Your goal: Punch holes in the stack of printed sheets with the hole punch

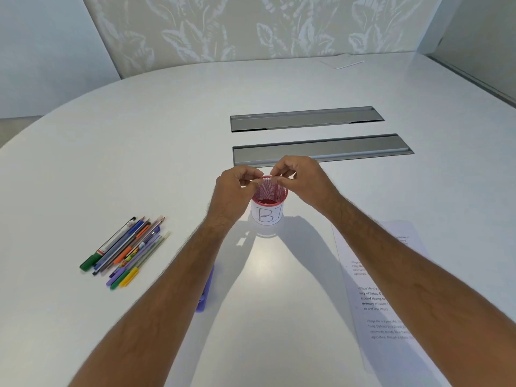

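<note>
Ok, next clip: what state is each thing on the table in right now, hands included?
left hand: fingers curled, pinching something small over the cup rim; what it is cannot be told.
right hand: fingers curled, pinching at the same spot.
mesh pen cup: upright, no pens in it, paper label around it.
pens: lying loose in a bundle on the table.
printed sheets: flat, partly under the right forearm.
purple object: mostly hidden by the left forearm.
</note>
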Demonstrator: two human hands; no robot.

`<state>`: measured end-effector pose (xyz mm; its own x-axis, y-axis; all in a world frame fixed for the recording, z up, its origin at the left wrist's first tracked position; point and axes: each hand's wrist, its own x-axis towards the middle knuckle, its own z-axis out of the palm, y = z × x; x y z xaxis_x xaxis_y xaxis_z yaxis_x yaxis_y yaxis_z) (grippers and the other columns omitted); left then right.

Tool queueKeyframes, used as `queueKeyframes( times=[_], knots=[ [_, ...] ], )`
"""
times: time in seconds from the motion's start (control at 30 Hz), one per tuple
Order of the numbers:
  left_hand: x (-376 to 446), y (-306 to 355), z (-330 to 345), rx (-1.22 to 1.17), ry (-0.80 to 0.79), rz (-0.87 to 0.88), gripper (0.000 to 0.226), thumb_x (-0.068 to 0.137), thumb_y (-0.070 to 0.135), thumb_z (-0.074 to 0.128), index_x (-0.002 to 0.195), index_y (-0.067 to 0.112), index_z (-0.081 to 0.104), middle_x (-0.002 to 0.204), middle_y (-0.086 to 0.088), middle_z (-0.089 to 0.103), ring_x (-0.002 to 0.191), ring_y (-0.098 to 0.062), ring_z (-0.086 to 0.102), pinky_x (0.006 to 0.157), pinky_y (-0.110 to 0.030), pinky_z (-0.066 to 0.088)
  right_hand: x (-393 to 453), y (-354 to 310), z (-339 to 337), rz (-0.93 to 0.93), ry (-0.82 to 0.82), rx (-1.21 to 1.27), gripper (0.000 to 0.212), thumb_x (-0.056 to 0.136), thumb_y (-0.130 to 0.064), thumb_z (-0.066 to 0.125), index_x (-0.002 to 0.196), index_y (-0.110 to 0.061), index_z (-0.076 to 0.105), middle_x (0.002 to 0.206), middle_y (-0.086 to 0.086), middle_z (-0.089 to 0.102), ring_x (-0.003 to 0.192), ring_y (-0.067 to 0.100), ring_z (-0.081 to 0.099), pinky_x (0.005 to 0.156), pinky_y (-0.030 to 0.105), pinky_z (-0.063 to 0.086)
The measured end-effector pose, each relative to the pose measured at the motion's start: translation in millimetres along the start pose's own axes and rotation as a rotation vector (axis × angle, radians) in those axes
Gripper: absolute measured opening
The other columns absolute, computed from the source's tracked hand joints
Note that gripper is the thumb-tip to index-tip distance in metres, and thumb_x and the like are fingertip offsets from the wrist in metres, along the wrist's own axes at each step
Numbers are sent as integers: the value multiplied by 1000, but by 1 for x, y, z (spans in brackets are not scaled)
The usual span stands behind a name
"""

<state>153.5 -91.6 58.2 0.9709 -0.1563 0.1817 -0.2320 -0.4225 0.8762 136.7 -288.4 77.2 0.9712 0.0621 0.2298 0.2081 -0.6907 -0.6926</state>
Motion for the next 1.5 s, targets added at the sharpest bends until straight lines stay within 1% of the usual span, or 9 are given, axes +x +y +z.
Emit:
queueKeyframes(
  times=[0.2,0.43,0.57,0.67,0.8,1.0,1.3,1.4,1.5],
  knots=[
    [1,1,1,5,-16,-20,16,94,10,75,94,25,78,88,7,77,78,-6,69,72,-18,53,5,1,1,4,-37,4,8,93,-7,80,100,-12,80,90,1,78,82,14,72,77,23,58],
    [-1,1,-1,23,3,-54,4,93,17,78,94,21,80,86,5,77,65,-5,63,64,-18,49,3,2,6,-42,-2,-99,9,99,-12,74,104,-14,81,90,-9,73,79,-4,63,73,10,46],
    [-4,2,-1,40,8,-53,8,93,26,79,92,18,80,82,6,76,62,-1,61,56,-6,42,-2,1,11,-69,71,-215,8,96,-31,77,97,-23,80,91,-13,68,83,8,62,96,41,41],
    [-7,2,-1,24,-17,-37,21,99,29,73,95,10,81,86,-2,79,75,-12,69,68,-16,48,-10,-2,14,-99,131,-380,18,95,-44,76,92,-26,76,89,-13,76,89,12,65,104,48,32],
    [-11,4,0,44,1,-3,18,98,25,75,95,8,81,89,-5,80,81,-17,71,69,-12,48,-16,-7,17,-136,162,-385,10,97,-33,75,97,-23,77,100,-9,81,105,20,71,111,48,26],
    [-16,6,-1,63,57,25,3,94,17,77,92,16,78,90,0,78,75,-9,65,65,-1,44,-24,-3,25,-148,199,-398,10,102,-29,69,102,-23,78,99,-5,82,103,23,74,113,52,27],
    [-37,10,-8,49,148,35,10,95,11,74,98,19,77,88,9,77,69,2,64,66,-6,48,-44,3,25,-165,262,-306,27,105,-23,65,132,-22,69,129,0,77,124,25,68,113,53,28],
    [-49,9,-8,-44,134,25,25,101,2,57,107,18,74,98,5,78,83,-10,73,74,-24,59,-59,9,25,-135,226,-275,42,102,-26,65,142,-19,60,149,3,63,136,26,57,114,54,30],
    [-63,9,-4,11,150,44,36,105,1,42,121,14,70,120,0,75,109,-16,69,96,-27,53,-75,14,25,-42,178,-255,49,102,-25,65,149,-13,52,157,7,54,143,29,50,118,55,29]
  ],
)
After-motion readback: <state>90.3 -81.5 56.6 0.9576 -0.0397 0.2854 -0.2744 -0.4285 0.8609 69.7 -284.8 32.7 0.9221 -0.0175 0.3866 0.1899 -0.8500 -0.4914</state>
